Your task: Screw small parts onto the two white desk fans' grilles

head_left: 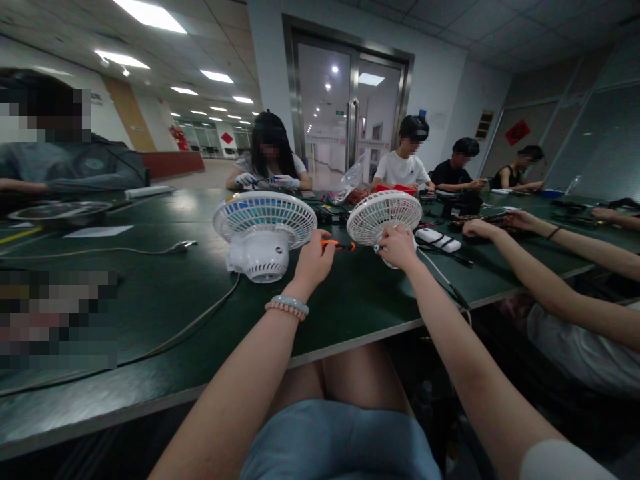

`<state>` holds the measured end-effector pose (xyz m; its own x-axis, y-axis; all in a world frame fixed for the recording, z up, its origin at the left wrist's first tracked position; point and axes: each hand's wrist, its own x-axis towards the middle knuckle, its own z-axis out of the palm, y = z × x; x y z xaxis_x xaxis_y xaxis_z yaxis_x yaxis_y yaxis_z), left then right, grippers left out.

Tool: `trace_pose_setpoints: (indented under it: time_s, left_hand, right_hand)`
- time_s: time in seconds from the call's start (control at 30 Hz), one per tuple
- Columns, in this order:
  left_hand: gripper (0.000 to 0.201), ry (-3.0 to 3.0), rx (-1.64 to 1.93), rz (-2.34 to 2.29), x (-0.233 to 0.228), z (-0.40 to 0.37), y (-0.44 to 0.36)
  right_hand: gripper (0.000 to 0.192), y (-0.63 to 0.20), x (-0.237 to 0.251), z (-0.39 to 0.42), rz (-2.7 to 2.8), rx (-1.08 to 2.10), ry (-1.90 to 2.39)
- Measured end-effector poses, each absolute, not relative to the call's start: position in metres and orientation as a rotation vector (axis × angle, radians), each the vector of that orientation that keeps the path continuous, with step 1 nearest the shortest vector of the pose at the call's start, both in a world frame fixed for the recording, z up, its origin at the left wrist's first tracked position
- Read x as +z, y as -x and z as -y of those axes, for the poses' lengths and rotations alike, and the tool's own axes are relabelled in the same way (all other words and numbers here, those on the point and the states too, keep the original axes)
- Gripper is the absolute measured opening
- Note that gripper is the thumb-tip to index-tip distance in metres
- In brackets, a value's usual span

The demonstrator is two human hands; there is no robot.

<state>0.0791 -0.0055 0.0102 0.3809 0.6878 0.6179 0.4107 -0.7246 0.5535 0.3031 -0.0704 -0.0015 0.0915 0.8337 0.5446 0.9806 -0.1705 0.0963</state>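
My left hand (315,261) is closed around an orange-and-black tool (344,246), whose exact kind I cannot make out. Just left of it a larger white electric fan (263,253) rests on the table, its round grille tilted upward and its motor housing towards me. At a smaller white fan (384,217), my right hand (399,247) is closed, with its fingers against the lower part of the grille. A small light-blue end (377,248) sticks out from these fingers; the rest of that thing is hidden. My right hand covers part of the smaller fan's body.
On the dark green table (190,300), a pale cable (200,327) runs from the larger fan. A white power strip (438,240) with black cable lies at right. At left is a metal basin (60,212). Several people sit around; a neighbour's hands (480,228) work at right.
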Motion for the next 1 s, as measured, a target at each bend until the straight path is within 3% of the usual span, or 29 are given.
trace_pose_setpoints:
  time_s: [0.3,0.67,1.0]
  left_hand:
    - [0.036,-2.459,1.265,-1.0,0.0098,0.0035,-0.0786]
    - [0.025,-2.336,1.266,-0.956,0.0065,-0.0009,-0.0792]
    - [0.031,-2.272,1.214,-0.868,0.0055,0.0018,-0.0769]
  right_hand:
    - [0.021,-0.302,-0.0007,0.0718,1.807,-0.71,2.072]
    - [0.022,-0.3016,-0.0001,0.072,1.801,-0.718,2.078]
    - [0.021,-0.3026,-0.0004,0.0713,1.808,-0.711,2.079]
